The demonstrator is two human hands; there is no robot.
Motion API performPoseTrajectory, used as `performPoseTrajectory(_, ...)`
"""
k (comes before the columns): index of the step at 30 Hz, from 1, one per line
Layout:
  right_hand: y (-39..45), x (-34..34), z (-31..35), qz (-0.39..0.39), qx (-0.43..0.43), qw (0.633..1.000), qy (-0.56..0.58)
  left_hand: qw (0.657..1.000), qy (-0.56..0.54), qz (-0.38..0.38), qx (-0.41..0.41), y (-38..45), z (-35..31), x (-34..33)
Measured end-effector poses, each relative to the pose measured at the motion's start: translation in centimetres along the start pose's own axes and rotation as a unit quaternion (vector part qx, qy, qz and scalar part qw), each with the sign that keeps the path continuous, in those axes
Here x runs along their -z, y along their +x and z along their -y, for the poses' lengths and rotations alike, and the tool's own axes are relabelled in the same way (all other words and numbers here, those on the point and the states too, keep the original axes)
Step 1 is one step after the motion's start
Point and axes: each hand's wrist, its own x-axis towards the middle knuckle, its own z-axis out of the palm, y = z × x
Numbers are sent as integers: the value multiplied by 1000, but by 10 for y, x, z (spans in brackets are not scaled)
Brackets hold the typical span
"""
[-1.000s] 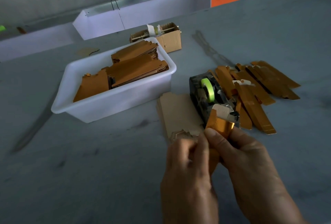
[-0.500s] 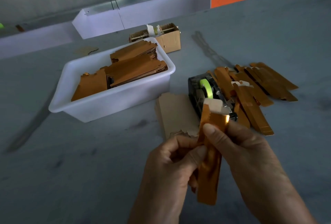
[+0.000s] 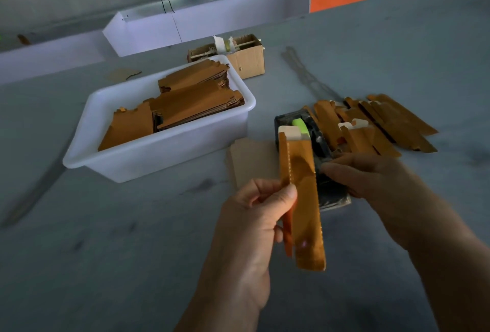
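Left hand (image 3: pixel 254 223): thumb and curled fingers pinch a long, folded, glossy orange-gold card sleeve (image 3: pixel 305 199), held upright between the hands. Right hand (image 3: pixel 371 180): fingertips at the sleeve's right edge; whether they grip cannot be told. Directly behind the sleeve, under the right hand, stands a black tape dispenser (image 3: pixel 320 143). Beyond the right hand lies a heap of similar orange sleeves (image 3: pixel 371 125); beyond the left hand, a white plastic tub (image 3: pixel 159 167) of flat orange card blanks (image 3: pixel 196 103).
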Motion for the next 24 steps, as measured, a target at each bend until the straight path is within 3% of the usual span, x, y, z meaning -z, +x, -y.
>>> performPoseTrajectory(11,-9,-18,4,-66,41,997,29,1000,-2,13,12,5,5,-21)
performPoseTrajectory(16,-19,-18,5,-35,11,975,221,1000,-4,12,1,7,9,-20)
performPoseTrajectory(21,-26,-19,-8,-156,53,986,20,999,-24,20,11,9,9,-15)
performPoseTrajectory(24,-28,-23,-14,-175,81,979,-69,999,-43,22,11,9,9,-13)
